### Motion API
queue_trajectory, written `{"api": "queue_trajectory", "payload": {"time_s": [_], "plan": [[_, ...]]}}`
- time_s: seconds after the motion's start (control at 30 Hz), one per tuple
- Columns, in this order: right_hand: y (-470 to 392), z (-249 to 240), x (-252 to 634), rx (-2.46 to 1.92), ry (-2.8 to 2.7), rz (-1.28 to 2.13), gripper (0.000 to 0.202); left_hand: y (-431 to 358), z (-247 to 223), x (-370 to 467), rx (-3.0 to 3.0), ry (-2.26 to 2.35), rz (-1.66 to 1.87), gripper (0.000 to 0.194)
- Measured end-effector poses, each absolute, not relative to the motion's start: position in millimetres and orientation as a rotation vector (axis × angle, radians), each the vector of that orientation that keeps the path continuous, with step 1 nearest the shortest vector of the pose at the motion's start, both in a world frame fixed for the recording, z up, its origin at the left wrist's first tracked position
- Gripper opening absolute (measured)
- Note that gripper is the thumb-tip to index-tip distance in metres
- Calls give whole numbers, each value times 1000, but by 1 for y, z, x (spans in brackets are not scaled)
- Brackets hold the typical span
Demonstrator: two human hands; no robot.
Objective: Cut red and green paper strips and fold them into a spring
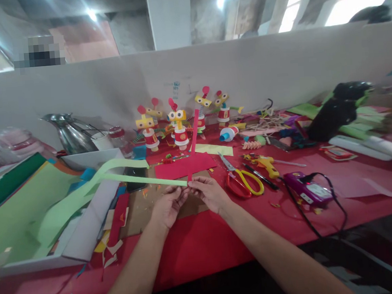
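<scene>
Both hands meet over a brown cardboard mat (136, 215) at the table's middle. My left hand (168, 206) pinches the right end of a long light green paper strip (144, 180), which stretches off to the left. A red paper strip (195, 131) stands up from the same spot, its lower end in the fingers of my right hand (208, 191). The two strip ends meet at a corner; whether they are joined is hidden by the fingertips. Just beyond lies a red paper piece (173, 168). Scissors (241, 177) with red and yellow handles rest right of my right hand.
Several paper-cup figures (180, 134) stand at the back. A white box (96, 222) with coloured paper is on the left, near a metal jug (71, 132). On the right are a yellow glue gun (267, 164), a black pen (261, 176) and a corded purple power box (308, 190).
</scene>
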State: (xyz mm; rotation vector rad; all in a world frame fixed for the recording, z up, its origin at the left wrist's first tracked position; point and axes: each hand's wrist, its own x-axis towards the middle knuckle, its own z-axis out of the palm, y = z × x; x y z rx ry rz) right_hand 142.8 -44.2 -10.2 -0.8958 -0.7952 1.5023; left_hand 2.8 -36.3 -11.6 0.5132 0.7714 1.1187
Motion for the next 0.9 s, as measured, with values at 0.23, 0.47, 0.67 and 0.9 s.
{"api": "queue_trajectory", "payload": {"time_s": [0.23,0.47,0.67,0.9], "plan": [[-43,-20,135,-957,-835,1420,20,-35,-20,4,575,851,1183,21],[-44,-29,136,-993,-1001,1298,20,-37,-19,2,748,876,1204,32],[-46,-27,136,-993,-1144,1191,18,-34,-19,1,764,897,1199,35],[-47,-24,133,-969,-1156,1219,15,-34,-17,0,772,862,1234,32]]}}
